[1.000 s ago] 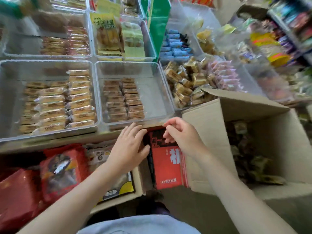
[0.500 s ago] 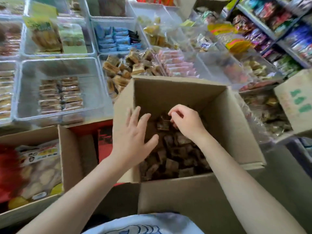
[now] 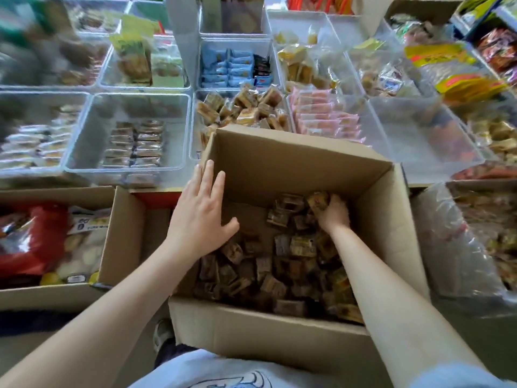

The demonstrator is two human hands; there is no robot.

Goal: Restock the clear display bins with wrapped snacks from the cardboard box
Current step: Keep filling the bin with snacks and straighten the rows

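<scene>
- Digging into the pile, the right hand (image 3: 333,212) is deep in the cardboard box (image 3: 293,163), fingers curled round a wrapped snack (image 3: 319,199) near the far wall.
- Left hand (image 3: 202,217) is spread flat, fingers straight, gripping nothing; it sits at the box's left wall, fingertips up by the rim, thumb over the brown packets.
- Those wrapped snacks (image 3: 279,264) lie loose over the box floor, thickest toward the near and right sides, with bare cardboard showing by the far left corner.
- Just beyond the box, a clear bin (image 3: 240,107) holds a heap of tan wrapped snacks; its neighbour on the right carries rows of pink packets (image 3: 324,116).
- Further left, another clear bin (image 3: 84,141) has two short rows of dark bars.
- Beside the box on the left, a second carton (image 3: 123,236) holds red and white bags.
- Far shelves are too blurred to read.
</scene>
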